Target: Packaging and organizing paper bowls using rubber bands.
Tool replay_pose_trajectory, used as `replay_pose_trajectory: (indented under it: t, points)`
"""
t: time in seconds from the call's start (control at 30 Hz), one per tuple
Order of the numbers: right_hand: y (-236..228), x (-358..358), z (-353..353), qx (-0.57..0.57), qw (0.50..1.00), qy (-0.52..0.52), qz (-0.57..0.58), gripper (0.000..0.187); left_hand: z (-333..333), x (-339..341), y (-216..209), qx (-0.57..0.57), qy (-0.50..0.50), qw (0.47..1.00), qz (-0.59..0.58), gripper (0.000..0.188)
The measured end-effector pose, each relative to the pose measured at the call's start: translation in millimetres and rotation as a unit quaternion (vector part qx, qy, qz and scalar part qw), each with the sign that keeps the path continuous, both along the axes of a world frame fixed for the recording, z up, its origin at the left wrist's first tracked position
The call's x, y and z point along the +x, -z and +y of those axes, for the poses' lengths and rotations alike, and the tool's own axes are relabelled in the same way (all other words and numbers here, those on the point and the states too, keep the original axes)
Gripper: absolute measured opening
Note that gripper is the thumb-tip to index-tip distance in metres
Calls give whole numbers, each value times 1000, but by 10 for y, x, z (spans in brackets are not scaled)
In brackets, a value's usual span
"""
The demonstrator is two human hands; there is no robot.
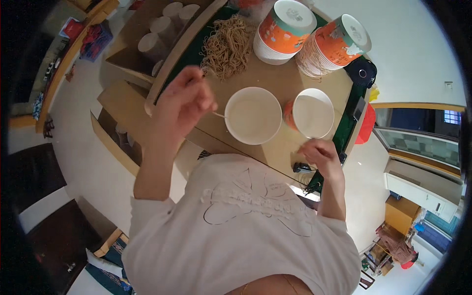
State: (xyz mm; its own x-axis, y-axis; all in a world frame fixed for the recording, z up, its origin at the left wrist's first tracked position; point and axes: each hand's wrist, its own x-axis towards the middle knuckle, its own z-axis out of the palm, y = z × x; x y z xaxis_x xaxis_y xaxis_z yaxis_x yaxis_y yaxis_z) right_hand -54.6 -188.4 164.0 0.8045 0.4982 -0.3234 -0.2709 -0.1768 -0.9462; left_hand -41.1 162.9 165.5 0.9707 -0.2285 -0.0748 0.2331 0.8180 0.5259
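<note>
My left hand [184,105] is raised left of a white paper tub [253,115], its fingers curled and a little blurred. A thin tan strand [219,115] spans the small space between this hand and the tub's rim; whether my fingers grip it is unclear. The tub stands upright, with its pale inside showing. Right of it, a second paper tub [312,113] with an orange side is tilted slightly. My right hand [320,155] is close below that tub's near rim, its fingers bent inward; what they hold, if anything, is hidden.
Beyond my left hand lies a tangled heap of tan bands [228,46]. Two upside-down tub stacks, a left stack [280,37] and a right stack [337,44], stand at the back. A black device [302,167] sits near my right hand. Cardboard boxes [123,105] flank the table's left.
</note>
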Motion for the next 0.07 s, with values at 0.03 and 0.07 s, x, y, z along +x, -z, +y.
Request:
replay_pose_trajectory:
  t: [0.03, 0.07]
  points:
    - [78, -49, -124, 7, 1000, -13, 17, 16, 52, -106, 156, -20, -26, 999, 28, 24]
    - [29, -86, -51, 89, 996, 10, -19, 13, 76, -159, 323, 39, -35, 998, 22, 27]
